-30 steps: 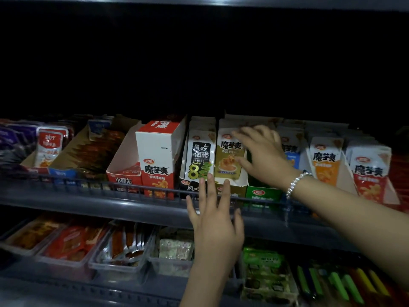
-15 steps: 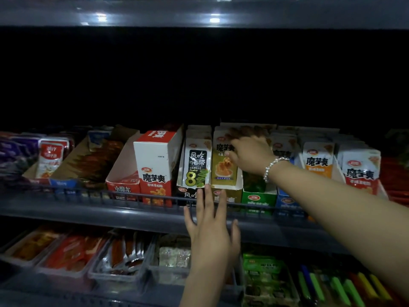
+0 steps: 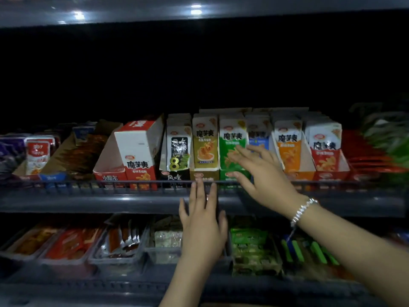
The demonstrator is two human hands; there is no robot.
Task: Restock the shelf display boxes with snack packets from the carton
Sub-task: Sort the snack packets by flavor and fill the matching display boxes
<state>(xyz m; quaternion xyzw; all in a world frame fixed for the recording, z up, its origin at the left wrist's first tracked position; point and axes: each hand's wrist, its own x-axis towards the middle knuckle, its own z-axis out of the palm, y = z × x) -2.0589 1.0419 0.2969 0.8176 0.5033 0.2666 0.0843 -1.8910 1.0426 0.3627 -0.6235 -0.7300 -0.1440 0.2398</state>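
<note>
At the middle shelf [image 3: 132, 202], green snack packets [image 3: 232, 149] are seen upright in their display box [image 3: 230, 175], faced by the right hand [image 3: 263, 173] with fingers spread, empty; the left hand [image 3: 203, 222] is raised flat, fingers extended.

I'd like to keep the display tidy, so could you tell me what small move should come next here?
Probably bring the right hand forward to press the green packets back upright in their box; its open fingers hover at that row, holding nothing, while the left hand rests at the shelf rail.
</note>
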